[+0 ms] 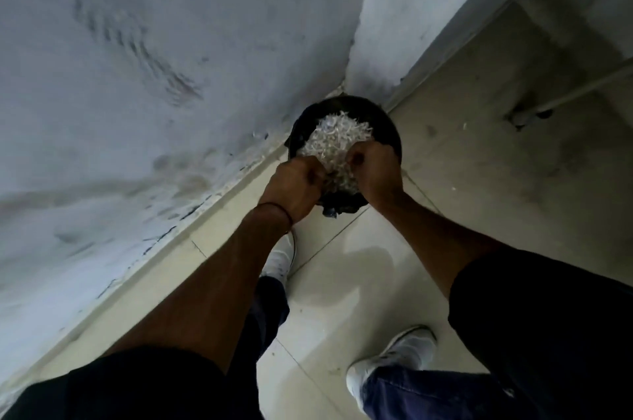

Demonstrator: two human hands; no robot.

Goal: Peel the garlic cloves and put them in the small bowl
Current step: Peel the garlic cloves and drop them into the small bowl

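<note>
A heap of white garlic peels point(334, 140) lies over the mouth of a round black bin point(392, 135) in the corner of the floor. My left hand point(296, 186) and my right hand point(375, 173) are held over the bin's near side, knuckles up. The fingers of both curl into the near edge of the heap. Whether anything lies under the peels in my hands is hidden. No bowl and no garlic cloves are in view.
A stained pale wall point(137, 77) runs along the left and meets a second wall behind the bin. The floor point(342, 299) is light tile. My two white shoes point(281, 258) point(394, 361) stand just short of the bin. A black bin liner point(337, 209) hangs over the near rim.
</note>
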